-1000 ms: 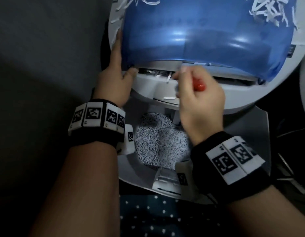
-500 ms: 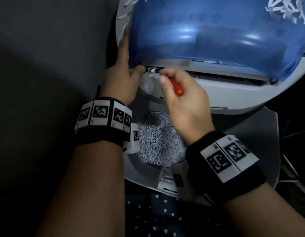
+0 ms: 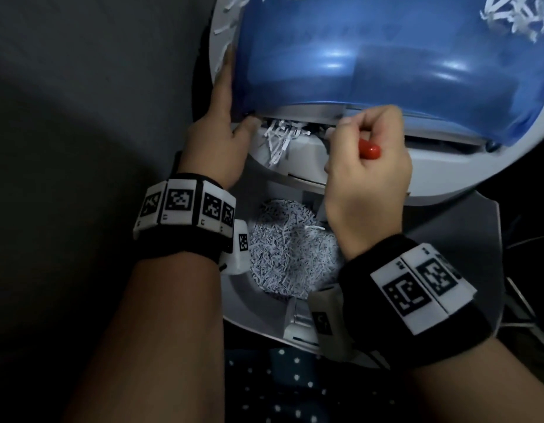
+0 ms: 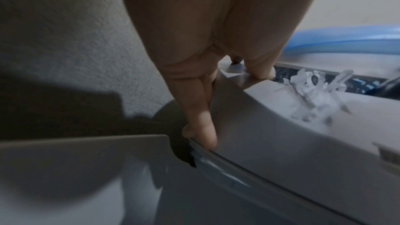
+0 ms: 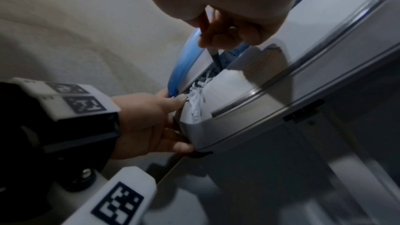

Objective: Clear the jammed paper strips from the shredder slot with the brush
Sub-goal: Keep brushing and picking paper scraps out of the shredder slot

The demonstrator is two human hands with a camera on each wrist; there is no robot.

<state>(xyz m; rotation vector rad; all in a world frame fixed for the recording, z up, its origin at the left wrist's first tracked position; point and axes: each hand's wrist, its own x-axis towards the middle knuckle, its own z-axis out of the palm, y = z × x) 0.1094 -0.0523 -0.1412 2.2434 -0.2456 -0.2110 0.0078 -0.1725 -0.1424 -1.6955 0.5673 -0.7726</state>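
Observation:
A white shredder head (image 3: 371,178) with a blue translucent cover (image 3: 386,56) lies tilted over its bin. White paper strips (image 3: 279,141) hang out of the left end of the slot (image 3: 432,143), also seen as a white tuft of strips (image 4: 314,91) (image 5: 194,98). My right hand (image 3: 368,166) grips a brush with a red handle end (image 3: 370,151); its dark tip (image 5: 215,61) pokes into the slot just right of the strips. My left hand (image 3: 224,129) holds the head's left edge, thumb (image 4: 262,69) at the slot's end, fingers (image 4: 201,126) along the side.
Below the head, the open grey bin (image 3: 447,239) holds a heap of fine shredded paper (image 3: 289,248). More loose strips (image 3: 515,13) lie on the cover's far right. A dark wall or surface (image 3: 81,117) fills the left. A dotted dark cloth (image 3: 295,386) lies at the bottom.
A tuft of strips has come out at the slot's left end. My right hand with the brush went left to that end, then back right. The left hand keeps its hold.

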